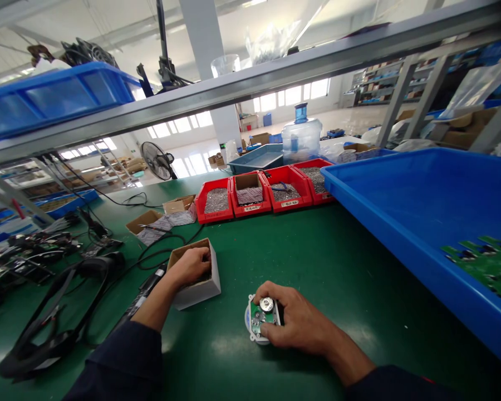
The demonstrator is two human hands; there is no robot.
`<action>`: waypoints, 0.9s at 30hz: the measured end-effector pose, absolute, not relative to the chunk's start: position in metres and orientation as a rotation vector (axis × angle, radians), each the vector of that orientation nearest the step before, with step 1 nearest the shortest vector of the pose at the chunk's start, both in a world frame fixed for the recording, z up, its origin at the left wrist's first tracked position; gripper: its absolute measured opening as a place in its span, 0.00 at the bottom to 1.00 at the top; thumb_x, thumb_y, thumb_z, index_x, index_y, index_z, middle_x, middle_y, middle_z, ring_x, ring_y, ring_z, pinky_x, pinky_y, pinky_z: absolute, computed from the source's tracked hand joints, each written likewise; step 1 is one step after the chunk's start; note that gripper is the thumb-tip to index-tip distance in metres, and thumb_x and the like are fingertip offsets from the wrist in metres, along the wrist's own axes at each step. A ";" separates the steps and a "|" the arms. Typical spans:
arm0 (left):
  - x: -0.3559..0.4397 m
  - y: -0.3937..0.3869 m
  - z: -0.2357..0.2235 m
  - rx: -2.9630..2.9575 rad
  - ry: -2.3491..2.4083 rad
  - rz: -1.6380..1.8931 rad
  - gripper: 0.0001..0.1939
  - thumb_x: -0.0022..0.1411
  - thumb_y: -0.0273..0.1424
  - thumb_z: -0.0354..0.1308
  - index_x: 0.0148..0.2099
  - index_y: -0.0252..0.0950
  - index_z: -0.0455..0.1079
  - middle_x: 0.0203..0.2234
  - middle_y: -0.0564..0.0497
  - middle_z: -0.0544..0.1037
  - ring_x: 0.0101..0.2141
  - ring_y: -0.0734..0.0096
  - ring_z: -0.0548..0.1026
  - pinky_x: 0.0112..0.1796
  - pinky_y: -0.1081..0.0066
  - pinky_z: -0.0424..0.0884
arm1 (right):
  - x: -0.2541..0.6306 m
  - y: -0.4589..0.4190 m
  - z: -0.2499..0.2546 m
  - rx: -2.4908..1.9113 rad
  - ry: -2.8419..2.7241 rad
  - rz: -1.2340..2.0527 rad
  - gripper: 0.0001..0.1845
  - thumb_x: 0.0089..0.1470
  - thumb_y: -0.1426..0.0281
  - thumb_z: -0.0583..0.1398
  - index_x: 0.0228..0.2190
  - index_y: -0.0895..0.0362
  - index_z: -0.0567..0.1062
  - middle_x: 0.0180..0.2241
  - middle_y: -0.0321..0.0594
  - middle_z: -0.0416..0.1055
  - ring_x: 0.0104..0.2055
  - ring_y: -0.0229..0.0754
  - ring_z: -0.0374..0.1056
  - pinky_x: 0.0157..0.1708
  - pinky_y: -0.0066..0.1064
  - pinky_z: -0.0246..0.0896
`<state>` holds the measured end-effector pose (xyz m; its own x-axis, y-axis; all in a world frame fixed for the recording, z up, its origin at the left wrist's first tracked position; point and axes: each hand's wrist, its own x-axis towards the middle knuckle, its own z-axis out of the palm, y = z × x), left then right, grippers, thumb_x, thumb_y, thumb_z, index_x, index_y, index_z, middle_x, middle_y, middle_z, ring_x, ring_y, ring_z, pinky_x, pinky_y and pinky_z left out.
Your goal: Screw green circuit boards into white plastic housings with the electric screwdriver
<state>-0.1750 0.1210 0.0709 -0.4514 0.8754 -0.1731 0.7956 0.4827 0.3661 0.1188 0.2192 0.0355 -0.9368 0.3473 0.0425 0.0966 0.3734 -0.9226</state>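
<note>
My right hand [294,320] grips a small white-framed assembly [258,318] with a green circuit board and a round metal part on top. Thumb and fingers close on its sides, just above the green tabletop [229,356]. To the left, my left hand [192,264] reaches into a small open cardboard box [200,292]. Its fingers are bent inside the box, and whatever they hold, if anything, is hidden by the hand and the box wall.
Red bins [214,214] of small metal parts line the back. A large blue tray [401,223] with green circuit boards stands at right. Cables, a black strap-like item [37,345] and a power screwdriver-like tool [144,292] lie left. A metal shelf [234,83] crosses overhead.
</note>
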 end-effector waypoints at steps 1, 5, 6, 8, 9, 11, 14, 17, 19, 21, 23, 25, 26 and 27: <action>-0.175 0.121 0.071 1.400 2.406 0.354 0.10 0.66 0.35 0.60 0.40 0.33 0.73 0.35 0.50 0.78 0.37 0.66 0.76 0.43 0.61 0.72 | 0.119 0.219 0.035 -0.394 -2.402 1.589 0.18 0.41 0.75 0.63 0.38 0.53 0.73 0.28 0.29 0.68 0.27 0.34 0.59 0.27 0.24 0.54; -0.174 0.119 0.073 1.374 2.427 0.463 0.07 0.66 0.33 0.59 0.37 0.33 0.71 0.32 0.51 0.77 0.33 0.68 0.75 0.40 0.65 0.71 | 0.119 0.219 0.035 -0.400 -2.403 1.579 0.18 0.41 0.76 0.63 0.38 0.53 0.73 0.29 0.29 0.68 0.27 0.34 0.59 0.27 0.24 0.54; -0.173 0.118 0.073 1.365 2.427 0.494 0.06 0.65 0.31 0.59 0.37 0.33 0.71 0.31 0.52 0.77 0.33 0.69 0.75 0.39 0.66 0.71 | 0.119 0.219 0.035 -0.401 -2.404 1.579 0.19 0.41 0.76 0.63 0.38 0.53 0.73 0.29 0.29 0.68 0.27 0.34 0.59 0.27 0.24 0.54; -0.173 0.118 0.073 1.344 2.425 0.558 0.05 0.63 0.29 0.58 0.35 0.34 0.72 0.29 0.53 0.77 0.31 0.69 0.75 0.37 0.68 0.70 | 0.119 0.219 0.035 -0.399 -2.401 1.578 0.18 0.41 0.75 0.63 0.38 0.53 0.73 0.28 0.29 0.68 0.27 0.34 0.59 0.27 0.24 0.54; -0.173 0.118 0.073 1.330 2.424 0.594 0.04 0.61 0.28 0.58 0.34 0.35 0.73 0.28 0.53 0.78 0.30 0.69 0.75 0.36 0.69 0.69 | 0.119 0.219 0.035 -0.397 -2.399 1.577 0.18 0.41 0.76 0.63 0.38 0.53 0.73 0.28 0.29 0.68 0.27 0.34 0.59 0.28 0.24 0.54; -0.174 0.116 0.074 1.291 2.425 0.677 0.05 0.59 0.29 0.57 0.32 0.36 0.74 0.26 0.53 0.78 0.29 0.68 0.75 0.34 0.70 0.69 | 0.118 0.219 0.035 -0.396 -2.394 1.579 0.18 0.41 0.76 0.63 0.38 0.54 0.74 0.28 0.29 0.67 0.27 0.34 0.59 0.27 0.24 0.53; -0.172 0.111 0.080 1.215 2.395 0.843 0.08 0.57 0.34 0.58 0.36 0.36 0.75 0.26 0.52 0.79 0.30 0.65 0.78 0.35 0.70 0.71 | 0.118 0.220 0.036 -0.391 -2.389 1.600 0.19 0.41 0.75 0.63 0.39 0.54 0.74 0.28 0.29 0.68 0.26 0.34 0.59 0.27 0.24 0.54; -0.158 0.100 0.090 1.170 2.288 1.013 0.14 0.59 0.41 0.59 0.40 0.35 0.73 0.31 0.49 0.81 0.33 0.64 0.81 0.38 0.68 0.74 | 0.118 0.219 0.037 -0.383 -2.369 1.607 0.18 0.41 0.75 0.63 0.38 0.54 0.74 0.28 0.29 0.68 0.27 0.34 0.60 0.28 0.24 0.54; -0.140 0.090 0.095 1.136 2.175 1.088 0.16 0.59 0.43 0.62 0.40 0.34 0.72 0.31 0.47 0.82 0.33 0.63 0.81 0.39 0.66 0.76 | 0.118 0.219 0.038 -0.381 -2.361 1.605 0.17 0.40 0.75 0.63 0.37 0.54 0.74 0.28 0.29 0.68 0.28 0.34 0.60 0.28 0.24 0.55; -0.119 0.080 0.096 1.062 1.976 1.146 0.16 0.58 0.41 0.66 0.39 0.33 0.73 0.31 0.46 0.82 0.32 0.64 0.81 0.39 0.65 0.76 | 0.118 0.219 0.037 -0.378 -2.359 1.596 0.17 0.40 0.75 0.63 0.37 0.53 0.74 0.28 0.29 0.68 0.27 0.34 0.60 0.27 0.23 0.55; -0.097 0.073 0.092 0.976 1.729 1.171 0.14 0.57 0.38 0.68 0.39 0.32 0.74 0.32 0.45 0.82 0.31 0.65 0.81 0.37 0.67 0.76 | 0.119 0.219 0.036 -0.375 -2.356 1.580 0.18 0.40 0.75 0.63 0.37 0.53 0.74 0.27 0.28 0.68 0.27 0.34 0.60 0.27 0.23 0.55; -0.078 0.070 0.087 0.923 1.555 1.141 0.12 0.57 0.35 0.69 0.38 0.32 0.75 0.31 0.46 0.82 0.30 0.68 0.80 0.35 0.70 0.75 | 0.119 0.219 0.034 -0.371 -2.353 1.578 0.18 0.40 0.75 0.63 0.38 0.53 0.75 0.27 0.28 0.68 0.27 0.34 0.60 0.27 0.23 0.54; -0.071 0.070 0.084 0.908 1.511 1.118 0.12 0.56 0.35 0.69 0.37 0.31 0.75 0.30 0.47 0.81 0.28 0.70 0.79 0.33 0.72 0.73 | 0.119 0.219 0.033 -0.368 -2.353 1.583 0.19 0.40 0.74 0.63 0.39 0.53 0.75 0.27 0.27 0.68 0.26 0.34 0.60 0.26 0.23 0.54; -0.064 0.071 0.083 0.899 1.487 1.096 0.11 0.56 0.34 0.69 0.36 0.31 0.76 0.28 0.48 0.80 0.26 0.72 0.78 0.30 0.74 0.71 | 0.119 0.219 0.033 -0.367 -2.350 1.585 0.19 0.40 0.74 0.64 0.39 0.53 0.75 0.27 0.27 0.68 0.26 0.34 0.60 0.26 0.23 0.54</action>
<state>-0.0642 0.0708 0.0826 -0.1841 0.9364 -0.2987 -0.0084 0.3024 0.9531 0.1188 0.2188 0.0330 -0.9279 0.3617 0.0902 0.0519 0.3649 -0.9296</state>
